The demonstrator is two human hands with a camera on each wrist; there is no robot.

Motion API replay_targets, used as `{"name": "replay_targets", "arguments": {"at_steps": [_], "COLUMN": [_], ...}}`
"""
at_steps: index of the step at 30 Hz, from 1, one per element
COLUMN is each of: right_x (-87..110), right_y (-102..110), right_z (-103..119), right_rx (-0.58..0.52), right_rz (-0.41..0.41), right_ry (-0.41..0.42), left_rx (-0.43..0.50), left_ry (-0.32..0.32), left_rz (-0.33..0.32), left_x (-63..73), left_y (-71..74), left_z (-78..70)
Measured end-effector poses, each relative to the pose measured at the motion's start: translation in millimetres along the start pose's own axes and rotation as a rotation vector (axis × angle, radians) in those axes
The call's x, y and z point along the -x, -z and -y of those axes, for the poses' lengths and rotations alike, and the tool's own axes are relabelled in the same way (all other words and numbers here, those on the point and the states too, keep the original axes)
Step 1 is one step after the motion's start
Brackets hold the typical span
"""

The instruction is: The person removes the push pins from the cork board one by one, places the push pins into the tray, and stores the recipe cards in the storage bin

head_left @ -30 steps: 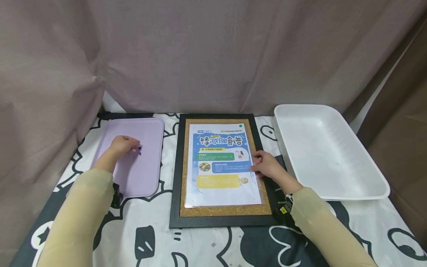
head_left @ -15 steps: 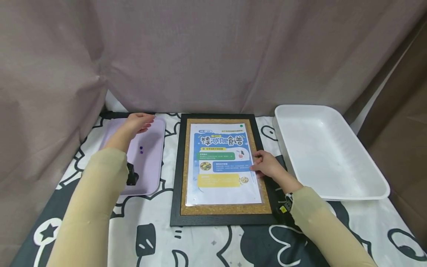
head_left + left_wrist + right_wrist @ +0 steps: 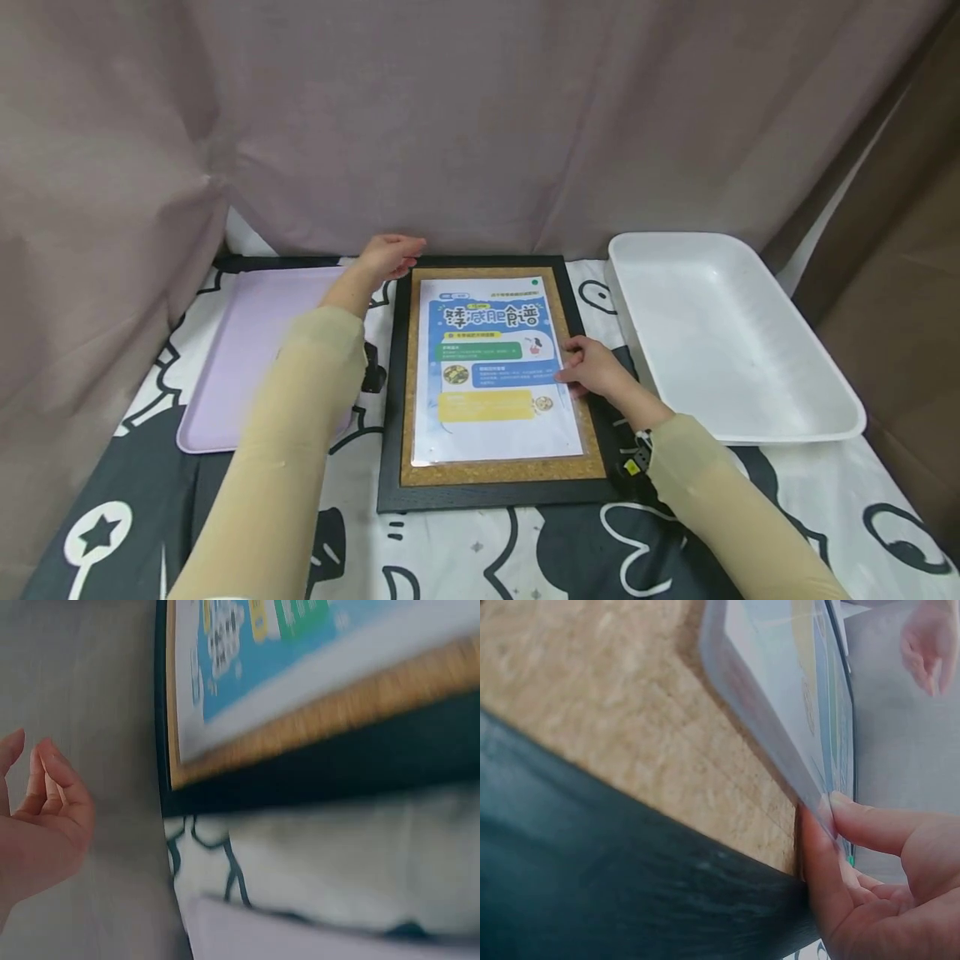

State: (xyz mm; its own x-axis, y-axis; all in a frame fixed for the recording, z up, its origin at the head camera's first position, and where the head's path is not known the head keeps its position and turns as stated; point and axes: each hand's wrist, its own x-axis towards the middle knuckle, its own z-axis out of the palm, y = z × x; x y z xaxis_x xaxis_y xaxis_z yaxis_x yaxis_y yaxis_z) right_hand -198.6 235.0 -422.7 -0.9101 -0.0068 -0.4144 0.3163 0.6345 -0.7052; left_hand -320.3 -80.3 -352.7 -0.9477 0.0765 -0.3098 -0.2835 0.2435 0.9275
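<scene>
A printed poster (image 3: 498,433) in a clear sleeve lies on a black-framed cork board (image 3: 491,477). At its top right corner is a small green dot (image 3: 534,282). My right hand (image 3: 596,371) pinches the poster's right edge; in the right wrist view the thumb (image 3: 877,825) is on its face and a finger is behind. Beyond the board's upper left corner hovers my left hand (image 3: 388,255), its fingers bent. I cannot tell whether anything is between its fingertips. The lilac tray (image 3: 255,333) is partly behind the left sleeve, which hides the spot of the purple dots.
To the right of the board stands a deep white plastic basin (image 3: 738,358). A black and white patterned cloth (image 3: 420,558) covers the table. Grey-brown curtains (image 3: 420,125) hang right behind the tray, board and basin.
My left hand has left the purple dots on the tray and moved up and right to the board's upper left corner. My right hand has kept its place on the poster's edge.
</scene>
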Motion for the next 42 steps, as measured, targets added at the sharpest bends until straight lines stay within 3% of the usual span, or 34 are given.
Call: {"name": "replay_targets", "arguments": {"at_steps": [9,16,21,23,25,28,29,30,31,32,34,35,36,37,42], "right_x": [8.4,13.6,18.2,21.9,25.8,28.8,29.5,30.4,31.1,31.8,33.4,34.3,35.4,36.1,39.8], "right_y": [-5,-16,-23,-25,-25,-27,-28,-28,-29,-30,-31,-31,-31,-32,-34], "right_z": [1,4,7,9,11,13,13,14,14,14,13,13,13,13,14], "right_rx": [-0.024,-0.034,-0.012,-0.002,0.006,0.013,0.016,0.017,0.020,0.023,0.033,0.038,0.042,0.044,0.049], "right_rz": [0.000,-0.008,-0.029,-0.036,-0.043,-0.043,-0.041,-0.040,-0.040,-0.039,-0.036,-0.037,-0.039,-0.038,-0.030], "right_ry": [0.020,0.018,0.018,0.020,0.020,0.034,0.040,0.039,0.041,0.041,0.044,0.042,0.042,0.046,0.056], "left_rx": [0.059,0.063,-0.013,-0.022,-0.084,-0.236,-0.312,-0.423,-0.517,-0.611,-0.770,-0.830,-0.889,-0.922,-0.952], "left_ry": [0.021,0.033,0.071,0.030,0.040,-0.009,-0.003,0.000,-0.037,-0.070,-0.130,-0.153,-0.178,-0.186,-0.198], "left_rz": [0.061,0.108,0.070,0.088,0.106,0.101,0.104,0.093,0.092,0.090,0.085,0.076,0.054,0.042,-0.036], "left_x": [-10.0,-11.4,-18.9,-60.1,-97.6,-110.9,-81.3,-60.7,-39.0,-22.4,-3.9,-0.4,-9.0,-9.2,-9.3], "left_y": [-56.1,-84.8,-115.0,-133.9,-153.1,-164.7,-160.6,-159.4,-155.8,-154.6,-155.3,-158.1,-164.0,-166.8,-173.7], "left_z": [-10.2,-2.5,11.3,41.4,63.5,73.5,55.0,41.1,29.0,19.1,9.9,8.7,15.1,14.9,18.4]}}
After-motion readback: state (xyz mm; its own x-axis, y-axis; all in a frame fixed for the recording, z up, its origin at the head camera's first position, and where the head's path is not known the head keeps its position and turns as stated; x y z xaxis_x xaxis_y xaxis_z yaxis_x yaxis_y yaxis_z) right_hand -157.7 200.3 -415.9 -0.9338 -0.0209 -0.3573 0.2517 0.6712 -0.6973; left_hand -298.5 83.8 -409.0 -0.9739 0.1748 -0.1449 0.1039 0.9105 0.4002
